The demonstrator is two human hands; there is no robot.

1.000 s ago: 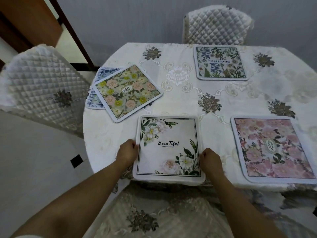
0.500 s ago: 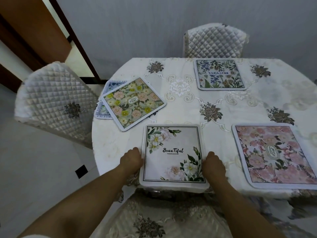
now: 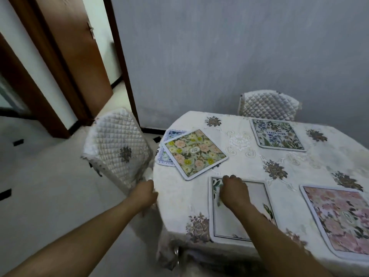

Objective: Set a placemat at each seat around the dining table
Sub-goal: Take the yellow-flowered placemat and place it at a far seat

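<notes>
A white placemat with green leaves [image 3: 235, 222] lies flat at the table's near edge. My right hand [image 3: 234, 191] hovers over its upper left corner with the fingers curled downward, and whether they press the mat is unclear. My left hand [image 3: 146, 193] is off the mat at the table's left rim, holding nothing. A green and yellow floral placemat [image 3: 194, 153] lies askew on top of a blue one [image 3: 170, 134] near the left chair. A blue floral placemat [image 3: 276, 134] lies at the far seat and a pink one [image 3: 339, 218] at the right.
The round table [image 3: 179, 188] wears a white embroidered cloth that hangs over its edge. A quilted chair [image 3: 117, 148] stands close on the left and another [image 3: 267, 105] at the far side. Open wooden doors [image 3: 65, 56] are behind the left chair.
Both hands have let go of the white placemat's sides. My left hand went left to the table rim and my right hand moved up over the mat. The view turned left.
</notes>
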